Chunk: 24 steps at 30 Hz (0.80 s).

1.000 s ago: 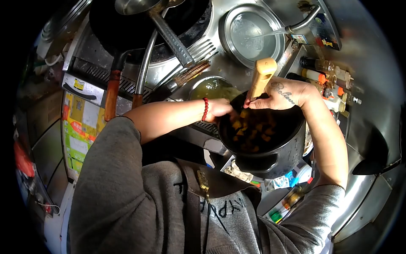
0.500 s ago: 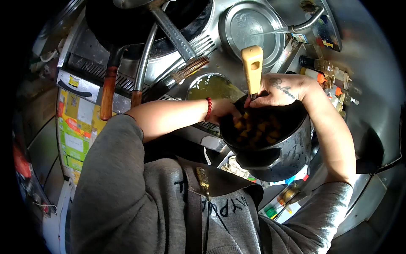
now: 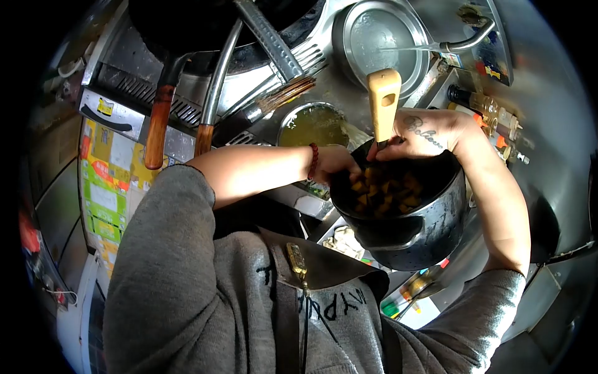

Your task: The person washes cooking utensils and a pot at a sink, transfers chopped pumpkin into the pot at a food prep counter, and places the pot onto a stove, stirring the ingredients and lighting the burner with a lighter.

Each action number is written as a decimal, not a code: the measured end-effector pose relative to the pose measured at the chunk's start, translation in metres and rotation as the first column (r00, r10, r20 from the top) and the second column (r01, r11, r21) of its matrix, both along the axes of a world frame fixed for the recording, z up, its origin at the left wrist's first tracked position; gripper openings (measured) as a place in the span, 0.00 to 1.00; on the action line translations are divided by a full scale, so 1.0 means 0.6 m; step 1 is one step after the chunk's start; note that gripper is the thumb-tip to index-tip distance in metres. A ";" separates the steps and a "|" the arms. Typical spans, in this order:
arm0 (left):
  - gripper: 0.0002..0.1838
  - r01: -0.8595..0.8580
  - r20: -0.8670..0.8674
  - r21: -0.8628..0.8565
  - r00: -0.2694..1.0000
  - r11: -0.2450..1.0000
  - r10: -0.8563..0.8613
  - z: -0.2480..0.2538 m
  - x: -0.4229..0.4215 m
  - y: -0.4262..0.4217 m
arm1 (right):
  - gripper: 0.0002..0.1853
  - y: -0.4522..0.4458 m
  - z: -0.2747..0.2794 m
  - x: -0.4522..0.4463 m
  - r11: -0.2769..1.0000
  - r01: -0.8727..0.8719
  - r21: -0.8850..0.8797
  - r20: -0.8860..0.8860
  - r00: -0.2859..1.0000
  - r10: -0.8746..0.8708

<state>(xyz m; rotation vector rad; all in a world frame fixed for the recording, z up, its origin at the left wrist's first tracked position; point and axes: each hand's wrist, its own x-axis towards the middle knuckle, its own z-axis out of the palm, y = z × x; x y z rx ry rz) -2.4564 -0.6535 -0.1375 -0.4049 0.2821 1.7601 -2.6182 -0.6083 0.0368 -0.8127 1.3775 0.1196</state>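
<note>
A dark, deep pot (image 3: 430, 212) is tilted in front of my torso, with yellow-orange chunks (image 3: 389, 190) inside. My right hand (image 3: 414, 138) is over its far rim. Its fingers are closed around the lower end of an upright tool with a pale yellow handle (image 3: 383, 103), which has a hole near the top; its working end is hidden. My left hand (image 3: 336, 163), below a red bead bracelet (image 3: 313, 162), reaches over the pot's left rim. Its fingers are curled and partly hidden in shadow, so what they hold cannot be made out.
Beyond the pot stand a bowl of yellowish liquid (image 3: 314, 128) and a metal basin (image 3: 386, 47) under a running tap (image 3: 470, 42). A brush (image 3: 283, 96) and a wooden-handled pan (image 3: 162, 118) lie at upper left. Bottles (image 3: 483, 103) line the right side.
The pot, both hands and the pale-handled tool appear slightly further right. The chunks in the pot show more clearly now. Both hands keep nearly the same pose.
</note>
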 end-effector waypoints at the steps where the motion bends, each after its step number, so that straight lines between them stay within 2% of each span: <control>1: 0.19 -0.003 0.004 0.001 1.000 1.000 0.003 -0.007 0.002 0.003 | 0.12 -0.001 -0.001 0.001 1.000 -0.003 0.001 0.004 1.000 0.003; 3: 0.19 -0.068 0.044 0.160 0.997 0.985 0.062 -0.025 0.008 0.014 | 0.11 -0.006 0.000 0.006 0.999 -0.037 -0.027 0.003 0.999 0.037; 4: 0.19 -0.072 0.046 0.160 0.997 0.984 0.065 -0.032 0.010 0.015 | 0.11 -0.007 0.001 0.009 0.999 -0.040 -0.026 0.006 0.999 0.041; 6: 0.15 -0.114 -0.144 0.175 0.980 0.978 0.140 -0.031 0.011 0.008 | 0.11 -0.013 0.004 0.016 0.989 -0.102 -0.110 0.035 0.994 0.107; 7: 0.15 -0.116 -0.141 0.176 0.980 0.977 0.142 -0.022 0.008 0.004 | 0.11 -0.032 0.017 0.018 0.986 -0.158 -0.052 0.031 0.987 0.160; 9: 0.10 -0.103 -0.092 0.224 0.988 0.969 0.126 0.011 -0.007 -0.012 | 0.10 -0.024 0.011 0.021 0.973 -0.128 -0.191 0.034 0.990 0.137; 11: 0.05 -0.105 -0.313 0.144 0.939 0.984 0.146 0.034 -0.012 -0.047 | 0.09 -0.032 0.018 0.025 0.963 -0.153 -0.222 0.017 0.987 0.161; 13: 0.05 -0.084 -0.563 0.158 0.811 0.984 0.159 -0.007 -0.002 -0.041 | 0.08 -0.031 0.013 0.028 0.953 -0.156 -0.260 0.072 0.981 0.180; 16: 0.08 0.014 -0.633 0.087 0.773 0.996 0.044 0.004 -0.019 -0.037 | 0.07 -0.044 0.016 0.035 0.978 -0.129 -0.165 0.071 0.987 0.143; 17: 0.09 0.016 -0.694 0.023 0.720 1.000 0.004 0.014 -0.023 -0.045 | 0.07 -0.049 0.017 0.035 0.978 -0.130 -0.163 0.073 0.987 0.144; 19: 0.11 -0.191 -0.911 0.185 0.334 0.964 0.241 -0.029 -0.020 0.001 | 0.08 -0.058 0.016 0.033 0.980 -0.168 -0.108 0.069 0.982 0.176; 21: 0.15 -0.220 -0.810 0.432 0.333 0.875 0.483 -0.164 0.007 0.117 | 0.08 -0.045 0.002 0.030 0.986 -0.102 -0.129 0.116 0.986 0.117; 22: 0.15 -0.192 -0.686 0.300 0.637 0.934 0.351 -0.105 -0.001 0.062 | 0.08 -0.045 -0.001 0.029 0.988 -0.034 -0.148 0.160 0.985 0.058; 23: 0.15 -0.166 -0.494 0.221 0.831 0.961 0.256 -0.059 -0.008 0.022 | 0.08 -0.048 0.000 0.027 0.989 -0.107 -0.100 0.122 0.985 0.119; 24: 0.15 -0.157 -0.392 0.191 0.893 0.969 0.222 -0.034 -0.016 0.007 | 0.08 -0.050 -0.001 0.026 0.989 -0.109 -0.099 0.123 0.985 0.121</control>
